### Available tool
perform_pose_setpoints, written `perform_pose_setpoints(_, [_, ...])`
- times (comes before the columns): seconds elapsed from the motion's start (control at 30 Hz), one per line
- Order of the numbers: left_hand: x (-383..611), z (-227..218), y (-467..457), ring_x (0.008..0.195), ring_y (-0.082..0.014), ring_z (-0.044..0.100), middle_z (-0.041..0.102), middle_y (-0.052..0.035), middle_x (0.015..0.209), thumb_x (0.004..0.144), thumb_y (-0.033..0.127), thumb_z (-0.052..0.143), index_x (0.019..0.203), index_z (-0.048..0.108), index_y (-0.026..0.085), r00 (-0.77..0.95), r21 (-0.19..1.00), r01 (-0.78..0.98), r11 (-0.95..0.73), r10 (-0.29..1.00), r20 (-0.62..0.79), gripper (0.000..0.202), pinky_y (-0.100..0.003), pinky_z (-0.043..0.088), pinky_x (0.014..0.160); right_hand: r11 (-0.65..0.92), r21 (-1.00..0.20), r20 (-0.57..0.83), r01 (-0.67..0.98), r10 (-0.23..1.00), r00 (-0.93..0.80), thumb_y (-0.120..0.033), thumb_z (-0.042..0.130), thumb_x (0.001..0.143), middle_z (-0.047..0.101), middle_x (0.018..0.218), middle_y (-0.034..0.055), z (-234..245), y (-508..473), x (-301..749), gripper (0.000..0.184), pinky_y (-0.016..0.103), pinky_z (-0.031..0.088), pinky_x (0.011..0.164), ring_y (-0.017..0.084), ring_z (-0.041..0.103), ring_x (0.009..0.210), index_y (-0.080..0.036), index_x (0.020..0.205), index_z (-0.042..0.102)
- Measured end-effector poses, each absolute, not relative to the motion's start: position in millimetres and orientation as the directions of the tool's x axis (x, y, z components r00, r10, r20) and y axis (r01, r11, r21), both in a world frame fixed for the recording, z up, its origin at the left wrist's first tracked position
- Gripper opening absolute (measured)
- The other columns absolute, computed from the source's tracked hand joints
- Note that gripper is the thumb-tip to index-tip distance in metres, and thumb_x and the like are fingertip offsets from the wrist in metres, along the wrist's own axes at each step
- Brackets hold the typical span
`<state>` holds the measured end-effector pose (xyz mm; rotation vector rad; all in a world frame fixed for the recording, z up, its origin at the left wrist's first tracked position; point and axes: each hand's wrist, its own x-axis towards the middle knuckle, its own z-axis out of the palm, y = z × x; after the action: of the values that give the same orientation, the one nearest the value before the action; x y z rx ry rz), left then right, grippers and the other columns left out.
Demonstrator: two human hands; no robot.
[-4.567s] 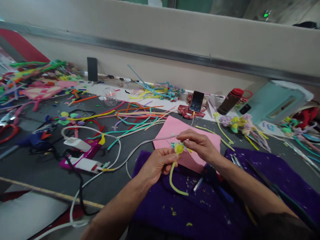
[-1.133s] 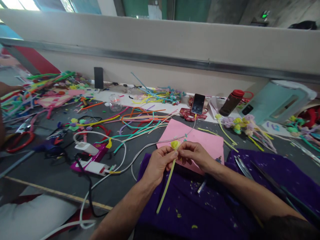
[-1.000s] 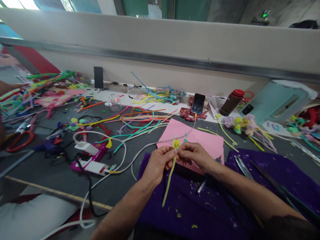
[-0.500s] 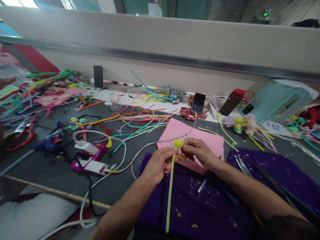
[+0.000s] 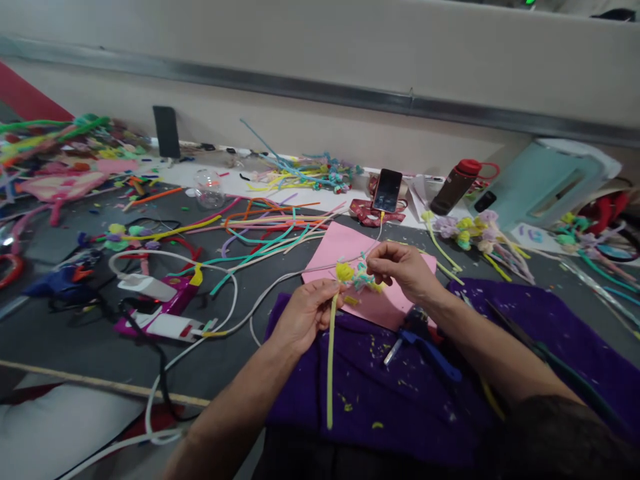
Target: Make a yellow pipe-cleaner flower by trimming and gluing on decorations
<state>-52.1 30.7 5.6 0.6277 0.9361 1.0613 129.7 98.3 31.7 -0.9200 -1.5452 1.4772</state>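
My left hand (image 5: 313,310) pinches a yellow pipe-cleaner flower (image 5: 345,272) just under its head, and its long straight stem (image 5: 331,373) hangs down over a purple cloth (image 5: 360,393). To the right of the flower is my right hand (image 5: 397,267), thumb and forefinger pressed together and apart from the flower head. Whatever the right fingertips hold, if anything, is too small to make out. Small teal and white pieces (image 5: 361,277) lie on a pink sheet (image 5: 325,250) behind the hands. Beneath my right wrist rests a blue-handled tool (image 5: 435,353), partly hidden.
Loose pipe cleaners (image 5: 270,230) spread across the grey table. A purple power strip (image 5: 170,310) with white cables sits left, near a blue glue gun (image 5: 65,277). Farther back are a phone (image 5: 387,190), a red-capped bottle (image 5: 456,187) and finished flowers (image 5: 470,230). Scissors (image 5: 525,340) lie right.
My right hand has drawn away from the yellow flower, opening a gap to its right. The left hand keeps its pinch. The whole view has tilted down and shifted.
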Motion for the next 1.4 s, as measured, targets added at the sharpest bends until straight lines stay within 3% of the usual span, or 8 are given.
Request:
perform_pose_setpoints(0.27, [-50, 6, 32, 0.034, 0.0007, 0.030, 0.052, 0.0038, 0.055, 0.070, 0.030, 0.063, 0.076, 0.061, 0.011, 0.188, 0.818, -0.441, 0.369, 0.929, -0.318, 0.019, -0.013, 0.016, 0.031, 0.101, -0.995, 0.097, -0.011, 0.923, -0.373, -0.026, 0.063, 0.073, 0.060, 0.060, -0.0016, 50, 102, 139, 0.012, 0.018, 0.031, 0.039, 0.006, 0.050, 0.046, -0.016, 0.070, 0.057])
perform_pose_setpoints(0.5, [-52, 4, 30, 0.034, 0.0004, 0.031, 0.052, 0.0036, 0.055, 0.071, 0.030, 0.062, 0.075, 0.061, 0.011, 0.193, 0.821, -0.446, 0.357, 0.934, -0.302, 0.019, -0.014, 0.017, 0.031, 0.074, -0.997, 0.067, -0.002, 0.883, -0.464, -0.027, 0.056, 0.079, 0.061, 0.064, -0.0007, 59, 97, 141, 0.015, 0.019, 0.030, 0.039, 0.007, 0.050, 0.046, -0.017, 0.069, 0.054])
perform_pose_setpoints(0.73, [-51, 6, 31, 0.033, 0.0002, 0.032, 0.053, 0.0036, 0.054, 0.068, 0.030, 0.064, 0.076, 0.063, 0.011, 0.148, 0.841, -0.403, 0.361, 0.933, -0.329, 0.020, -0.014, 0.020, 0.031, 0.087, -0.986, 0.023, 0.139, 0.914, -0.405, -0.028, 0.056, 0.080, 0.062, 0.064, 0.0003, 67, 84, 184, 0.016, 0.018, 0.033, 0.038, 0.007, 0.052, 0.047, -0.016, 0.069, 0.056])
perform_pose_setpoints(0.97, [-48, 8, 33, 0.035, -0.0008, 0.033, 0.052, 0.0036, 0.054, 0.067, 0.029, 0.064, 0.073, 0.064, 0.013, 0.157, 0.850, -0.370, 0.374, 0.927, -0.339, 0.017, -0.013, 0.021, 0.031, 0.144, -0.963, 0.124, 0.228, 0.987, -0.100, -0.025, 0.064, 0.074, 0.060, 0.063, -0.0002, 76, 51, 257, 0.007, 0.021, 0.034, 0.040, 0.009, 0.050, 0.046, -0.019, 0.074, 0.061])
perform_pose_setpoints(1.13, [-48, 7, 33, 0.034, -0.0004, 0.033, 0.053, 0.0028, 0.054, 0.067, 0.027, 0.065, 0.072, 0.064, 0.012, 0.153, 0.853, -0.369, 0.370, 0.929, -0.337, 0.016, -0.013, 0.021, 0.031, 0.119, -0.951, 0.173, 0.287, 0.970, 0.169, -0.026, 0.064, 0.073, 0.060, 0.062, -0.0005, 48, 29, 307, 0.009, 0.020, 0.033, 0.039, 0.009, 0.050, 0.047, -0.018, 0.074, 0.062])
perform_pose_setpoints(1.27, [-48, 6, 33, 0.037, -0.0002, 0.034, 0.054, 0.0021, 0.056, 0.068, 0.025, 0.065, 0.072, 0.064, 0.012, 0.165, 0.855, -0.370, 0.364, 0.931, -0.326, 0.014, -0.012, 0.024, 0.033, 0.006, -0.869, 0.158, 0.494, 0.951, 0.265, -0.033, 0.060, 0.075, 0.060, 0.064, -0.0006, 12, 12, 331, 0.015, 0.022, 0.039, 0.045, 0.011, 0.051, 0.050, -0.019, 0.079, 0.061])
perform_pose_setpoints(1.4, [-48, 6, 33, 0.037, -0.0005, 0.035, 0.055, 0.0017, 0.057, 0.067, 0.024, 0.066, 0.074, 0.065, 0.012, 0.156, 0.846, -0.373, 0.381, 0.925, -0.347, 0.013, -0.011, 0.025, 0.033, 0.019, -0.612, 0.223, 0.791, 0.963, 0.149, -0.035, 0.053, 0.080, 0.062, 0.072, 0.0007, -11, 0, 335, 0.017, 0.026, 0.044, 0.058, 0.015, 0.057, 0.062, -0.021, 0.082, 0.062])
